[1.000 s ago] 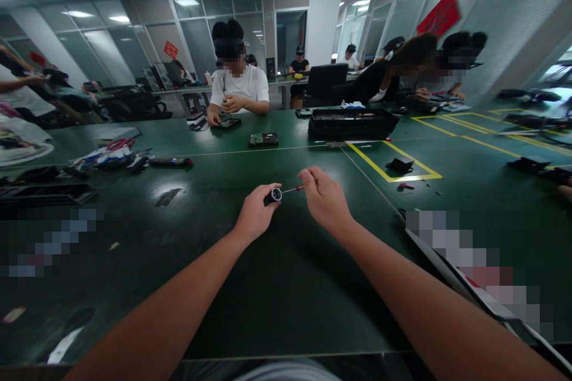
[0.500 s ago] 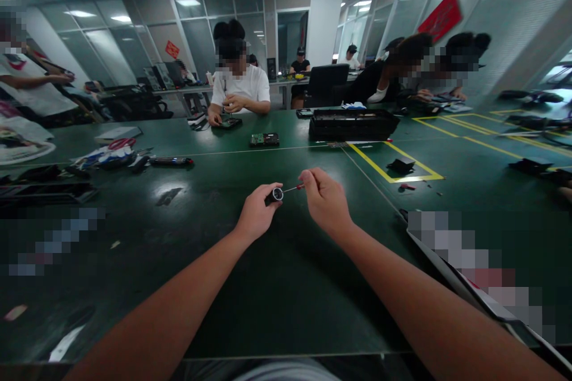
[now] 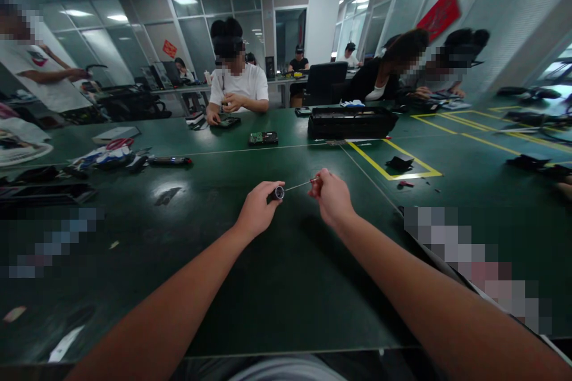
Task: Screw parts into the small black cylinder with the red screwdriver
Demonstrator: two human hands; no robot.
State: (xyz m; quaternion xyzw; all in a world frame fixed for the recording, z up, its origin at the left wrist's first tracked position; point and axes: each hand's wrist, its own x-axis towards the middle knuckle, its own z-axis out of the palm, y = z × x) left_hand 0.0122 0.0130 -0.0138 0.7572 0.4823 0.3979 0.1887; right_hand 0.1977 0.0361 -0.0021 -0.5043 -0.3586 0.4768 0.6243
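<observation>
Above the green table, my left hand [image 3: 259,208] is closed around a small black cylinder [image 3: 277,193] with a pale ring at its round end, which faces me. My right hand [image 3: 333,195] grips a thin screwdriver [image 3: 297,186]; a bit of red shows by the fingers, and most of the handle is hidden in them. The metal shaft points left, its tip at or just beside the black cylinder. Whether the tip touches the cylinder I cannot tell.
A circuit board part [image 3: 263,138] and a long black housing [image 3: 351,123] lie across the table [image 3: 286,286]. Scissors [image 3: 120,143] rest on a pile at left. Black pieces [image 3: 399,164] sit within yellow tape. A person [image 3: 239,86] works opposite.
My right hand has shifted slightly right, away from the left, and more of the screwdriver's shaft shows. The left hand keeps its hold on the black cylinder. A person at far left has moved.
</observation>
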